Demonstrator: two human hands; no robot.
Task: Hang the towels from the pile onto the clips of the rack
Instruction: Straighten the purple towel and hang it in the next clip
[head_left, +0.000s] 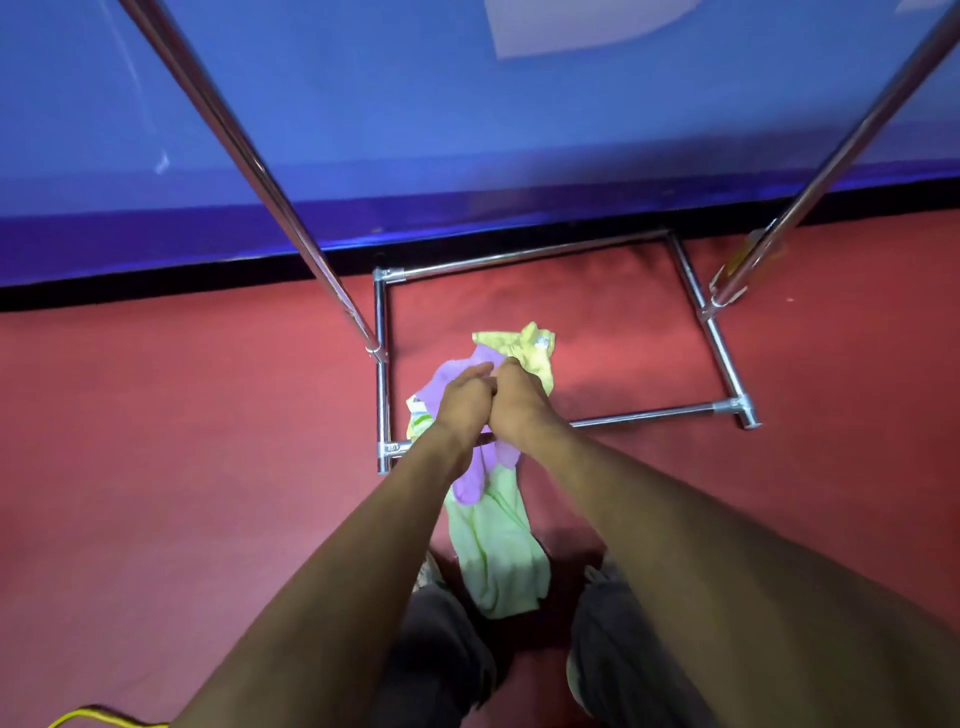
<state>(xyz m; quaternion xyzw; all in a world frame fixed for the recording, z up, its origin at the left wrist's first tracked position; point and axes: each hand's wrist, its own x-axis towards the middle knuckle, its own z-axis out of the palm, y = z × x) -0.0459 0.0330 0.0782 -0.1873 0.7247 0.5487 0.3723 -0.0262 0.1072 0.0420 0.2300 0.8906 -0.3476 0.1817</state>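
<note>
The rack's two slanting poles, left (249, 156) and right (831, 156), rise from the side bars of its base frame (382, 322). The wide gap between them is open up to the blue wall (467, 130). On the red floor (156, 415) the frame's low bars ring the towels (535, 348) (some drape over the near bar). The left hand (462, 405) and right hand (519, 405) grip them there. Open floor lies on either side of the frame.

Towel tag (542, 341): bluish print, too blurred to read.
Pole sticker (744, 258): yellow, no legible text.
Corner joint (392, 447): small stamped mark, unreadable.
</note>
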